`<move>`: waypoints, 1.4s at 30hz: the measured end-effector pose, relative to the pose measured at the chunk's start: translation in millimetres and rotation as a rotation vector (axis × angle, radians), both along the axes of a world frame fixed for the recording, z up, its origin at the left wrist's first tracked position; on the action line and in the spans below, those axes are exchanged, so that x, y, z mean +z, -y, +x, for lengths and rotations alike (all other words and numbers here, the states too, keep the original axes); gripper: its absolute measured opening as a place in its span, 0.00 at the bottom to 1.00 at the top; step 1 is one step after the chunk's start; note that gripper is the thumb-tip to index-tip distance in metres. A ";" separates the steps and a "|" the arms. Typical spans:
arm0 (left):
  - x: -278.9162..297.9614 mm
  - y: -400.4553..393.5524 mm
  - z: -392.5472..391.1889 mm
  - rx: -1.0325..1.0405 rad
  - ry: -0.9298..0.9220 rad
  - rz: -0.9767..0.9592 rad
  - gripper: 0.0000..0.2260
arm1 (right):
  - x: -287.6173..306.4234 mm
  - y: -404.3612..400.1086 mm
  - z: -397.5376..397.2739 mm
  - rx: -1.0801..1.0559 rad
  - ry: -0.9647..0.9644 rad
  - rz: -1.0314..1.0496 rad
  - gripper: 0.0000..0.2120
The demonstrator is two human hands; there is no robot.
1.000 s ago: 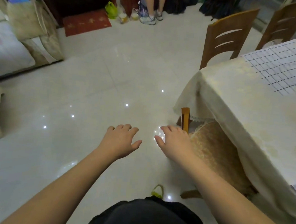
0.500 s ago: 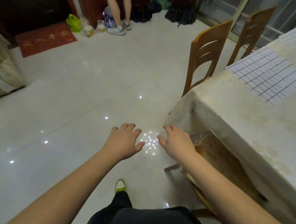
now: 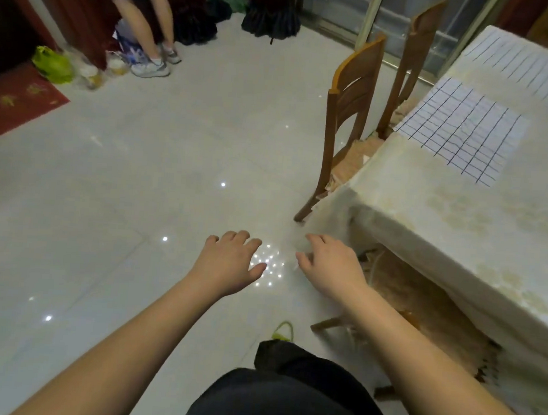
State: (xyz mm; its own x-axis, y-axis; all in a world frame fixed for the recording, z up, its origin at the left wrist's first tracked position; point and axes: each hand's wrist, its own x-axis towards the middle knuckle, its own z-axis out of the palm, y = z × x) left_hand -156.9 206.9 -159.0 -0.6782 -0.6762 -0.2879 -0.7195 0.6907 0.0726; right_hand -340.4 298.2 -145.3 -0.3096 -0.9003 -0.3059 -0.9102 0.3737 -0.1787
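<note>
My left hand (image 3: pixel 230 262) hovers palm down over the shiny tiled floor, fingers relaxed and holding nothing. My right hand (image 3: pixel 332 263) hovers beside it, also palm down with loose fingers, just left of the corner of the table (image 3: pixel 460 220), which is covered in a cream cloth. Under that corner sits a chair with a tan woven seat (image 3: pixel 421 308), right below my right forearm. Neither hand touches anything.
Two wooden chairs (image 3: pixel 347 115) stand tucked against the table's far side. A gridded white sheet (image 3: pixel 462 133) lies on the table. Another person's legs (image 3: pixel 148 36) stand at the back left near bags and a green bag (image 3: pixel 54 64). A red mat (image 3: pixel 10 104) lies far left.
The view has swung up and to the right, showing more of the table and the far chairs. Both hands stay held out palm down, the right hand now beside the table corner.
</note>
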 end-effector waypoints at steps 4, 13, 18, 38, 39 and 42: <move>-3.8 39.5 -37.9 -0.096 -0.004 0.003 0.25 | -7.3 28.7 -26.5 -0.082 0.014 -0.009 0.25; -1.9 132.6 -164.5 -0.305 0.027 -0.003 0.25 | -17.0 90.6 -124.8 -0.298 0.047 -0.030 0.24; 8.6 172.7 -234.7 -0.404 -0.029 -0.033 0.23 | -9.8 124.4 -174.1 -0.423 0.034 -0.068 0.25; -7.5 317.3 -449.0 -0.980 -0.100 0.035 0.23 | -22.7 227.2 -289.4 -0.896 0.029 -0.012 0.25; -7.7 324.9 -458.0 -1.009 -0.102 0.036 0.23 | -22.6 233.0 -292.1 -0.920 0.032 -0.015 0.25; -9.2 342.1 -486.3 -1.077 -0.097 0.055 0.24 | -22.9 244.1 -300.6 -0.982 0.041 -0.034 0.25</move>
